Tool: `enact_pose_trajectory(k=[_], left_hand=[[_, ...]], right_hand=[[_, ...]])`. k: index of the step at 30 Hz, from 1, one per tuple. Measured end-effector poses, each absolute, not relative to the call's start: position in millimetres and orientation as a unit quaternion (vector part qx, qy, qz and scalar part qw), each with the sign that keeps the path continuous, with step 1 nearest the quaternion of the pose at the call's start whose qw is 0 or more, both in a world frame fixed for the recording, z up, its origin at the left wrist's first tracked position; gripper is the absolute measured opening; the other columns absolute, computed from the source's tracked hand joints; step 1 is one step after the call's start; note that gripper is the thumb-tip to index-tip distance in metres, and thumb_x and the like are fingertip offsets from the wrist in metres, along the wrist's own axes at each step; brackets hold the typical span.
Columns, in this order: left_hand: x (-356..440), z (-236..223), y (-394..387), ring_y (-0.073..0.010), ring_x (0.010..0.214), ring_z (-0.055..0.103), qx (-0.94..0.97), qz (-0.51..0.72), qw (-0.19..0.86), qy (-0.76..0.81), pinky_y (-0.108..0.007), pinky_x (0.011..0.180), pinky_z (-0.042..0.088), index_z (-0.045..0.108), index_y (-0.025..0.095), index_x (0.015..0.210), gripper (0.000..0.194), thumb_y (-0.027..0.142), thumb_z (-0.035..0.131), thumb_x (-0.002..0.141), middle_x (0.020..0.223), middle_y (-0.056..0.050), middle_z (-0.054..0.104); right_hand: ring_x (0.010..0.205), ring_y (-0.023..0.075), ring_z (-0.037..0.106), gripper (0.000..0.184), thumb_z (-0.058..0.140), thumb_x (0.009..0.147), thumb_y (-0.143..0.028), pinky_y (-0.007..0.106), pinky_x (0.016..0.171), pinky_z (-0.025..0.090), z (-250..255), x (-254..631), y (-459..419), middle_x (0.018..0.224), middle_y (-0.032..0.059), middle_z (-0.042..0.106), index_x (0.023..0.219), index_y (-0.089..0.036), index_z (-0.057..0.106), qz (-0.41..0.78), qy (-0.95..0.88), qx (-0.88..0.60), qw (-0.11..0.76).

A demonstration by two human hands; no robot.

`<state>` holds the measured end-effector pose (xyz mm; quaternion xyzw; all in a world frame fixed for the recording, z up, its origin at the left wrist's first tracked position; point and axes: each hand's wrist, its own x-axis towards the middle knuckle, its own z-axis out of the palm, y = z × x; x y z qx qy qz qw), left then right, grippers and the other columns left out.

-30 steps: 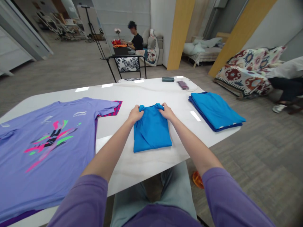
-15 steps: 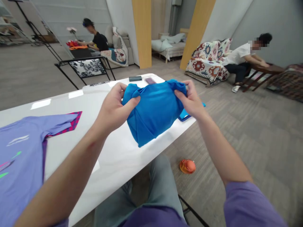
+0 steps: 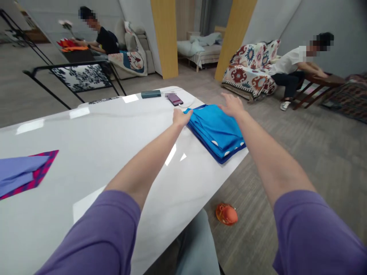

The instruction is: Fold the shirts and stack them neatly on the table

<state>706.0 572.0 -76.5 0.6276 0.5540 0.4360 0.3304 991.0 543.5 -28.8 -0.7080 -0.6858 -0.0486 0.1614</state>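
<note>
A blue folded garment [image 3: 219,124] lies on top of a stack of folded blue cloth with dark blue edges [image 3: 210,151] and a few white spots, near the table's right edge. At its left corner is my left hand [image 3: 181,117], thumb over the cloth and the other fingers partly hidden; it seems to pinch that corner. Over the far right side of the garment my right hand [image 3: 233,105] is open, fingers spread, holding nothing. Whether it touches the cloth I cannot tell. A lavender shirt [image 3: 21,170] with a red and blue checked edge lies at the left.
On the white table [image 3: 114,137] are a phone [image 3: 174,99] with a cable and a dark flat case [image 3: 151,94] behind the stack. An orange object [image 3: 226,214] rests on the floor. Two people sit farther off. A black-framed chair [image 3: 83,78] stands beyond the table.
The blue garment has gone from being held up between both hands to lying on the stack at the right. My right hand has let go. The view has shifted, showing less of the lavender shirt.
</note>
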Motion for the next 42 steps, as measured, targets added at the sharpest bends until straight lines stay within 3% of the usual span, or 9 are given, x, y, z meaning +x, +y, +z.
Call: enact_pose_trajectory(k=[2, 7, 11, 14, 21, 25, 29, 34, 42], left_hand=[[670.2, -88.0, 562.9, -0.0288, 0.123, 0.069, 0.654, 0.413, 0.261, 0.578, -0.046, 0.112, 0.053, 0.056, 0.017, 0.133, 0.049, 0.038, 0.078, 0.095, 0.126, -0.016, 0.071], [543.2, -75.2, 471.7, -0.0224, 0.098, 0.076, 0.785, 0.286, 0.217, 0.505, -0.041, 0.098, 0.059, 0.051, 0.025, 0.147, 0.057, 0.043, 0.072, 0.096, 0.133, -0.01, 0.071], [413.5, -46.0, 330.8, -0.0254, 0.104, 0.077, 0.804, 0.231, 0.179, 0.518, -0.038, 0.082, 0.062, 0.054, 0.031, 0.149, 0.057, 0.053, 0.067, 0.099, 0.136, -0.008, 0.072], [307.0, -40.3, 202.0, -0.0275, 0.11, 0.077, 0.734, 0.265, 0.162, 0.604, -0.038, 0.076, 0.063, 0.057, 0.033, 0.147, 0.053, 0.058, 0.065, 0.1, 0.134, -0.007, 0.074], [102.7, -94.4, -40.9, -0.0315, 0.127, 0.071, 0.568, 0.305, 0.038, 0.763, -0.051, 0.11, 0.059, 0.067, 0.025, 0.133, 0.052, 0.065, 0.064, 0.1, 0.134, -0.011, 0.075], [66.2, -123.2, -70.7, -0.0332, 0.141, 0.062, 0.571, 0.267, -0.002, 0.777, -0.053, 0.121, 0.049, 0.065, 0.025, 0.144, 0.057, 0.063, 0.061, 0.102, 0.149, -0.014, 0.068], [76.4, -139.8, -72.2, -0.0369, 0.153, 0.051, 0.562, 0.205, -0.041, 0.8, -0.058, 0.125, 0.041, 0.06, 0.029, 0.156, 0.061, 0.059, 0.061, 0.103, 0.165, -0.014, 0.057], [77.7, -151.6, -75.3, -0.0362, 0.161, 0.044, 0.578, 0.167, -0.063, 0.796, -0.058, 0.124, 0.04, 0.047, 0.033, 0.168, 0.07, 0.056, 0.061, 0.103, 0.171, -0.012, 0.051], [51.3, -146.0, -46.4, -0.0435, 0.163, 0.039, 0.566, 0.127, 0.019, 0.814, -0.068, 0.119, 0.042, 0.017, 0.048, 0.178, 0.118, 0.078, 0.077, 0.08, 0.176, -0.008, 0.045]], right_hand=[[0.165, 0.0362, 0.039, 0.07, 0.056, 0.111, -0.052, 0.071, 0.138, 0.014, -65.4, 981.4, 541.2, 0.178, 0.0177, 0.042, 0.172, -0.02, 0.043, -0.032, -0.717, -0.683, 0.137], [0.167, 0.0364, 0.036, 0.069, 0.037, 0.114, -0.06, 0.07, 0.138, 0.015, -94.9, 956.5, 513.9, 0.179, 0.0153, 0.041, 0.17, -0.021, 0.049, 0.009, -0.736, -0.671, 0.092], [0.17, 0.0352, 0.03, 0.081, 0.03, 0.109, -0.071, 0.065, 0.138, 0.011, -92.6, 941.8, 462.2, 0.181, 0.0154, 0.035, 0.175, -0.027, 0.041, -0.077, -0.735, -0.643, 0.2], [0.168, 0.0401, 0.034, 0.089, 0.038, 0.095, -0.084, 0.071, 0.134, 0.009, -109.7, 938.7, 416.0, 0.176, 0.0205, 0.044, 0.168, -0.035, 0.053, -0.032, -0.726, -0.663, 0.18], [0.169, 0.0394, 0.029, 0.097, 0.029, 0.099, -0.081, 0.074, 0.134, 0.009, -114.8, 855.9, 337.1, 0.179, 0.0218, 0.037, 0.177, -0.025, 0.037, -0.079, -0.731, -0.656, 0.172], [0.154, 0.0452, 0.051, 0.089, 0.036, 0.1, -0.082, 0.075, 0.129, 0.027, -86.2, 730.7, 301.9, 0.163, 0.022, 0.059, 0.166, -0.025, 0.052, -0.041, -0.799, -0.587, 0.127], [0.115, 0.0357, 0.077, 0.071, 0.042, 0.102, -0.079, 0.063, 0.117, 0.048, -76.1, 613.1, 286.1, 0.135, 0.0129, 0.078, 0.146, -0.029, 0.069, 0.058, -0.838, -0.531, 0.11], [0.105, 0.03, 0.079, 0.05, 0.05, 0.104, -0.073, 0.05, 0.102, 0.057, -75.6, 487.2, 321.8, 0.118, 0.0039, 0.084, 0.118, -0.035, 0.079, 0.155, -0.884, -0.436, 0.067], [0.102, 0.0266, 0.075, 0.04, 0.056, 0.106, -0.064, 0.043, 0.097, 0.056, -87.2, 243.2, 484.6, 0.113, 0.0028, 0.083, 0.11, -0.029, 0.075, 0.242, -0.886, -0.388, 0.076]])
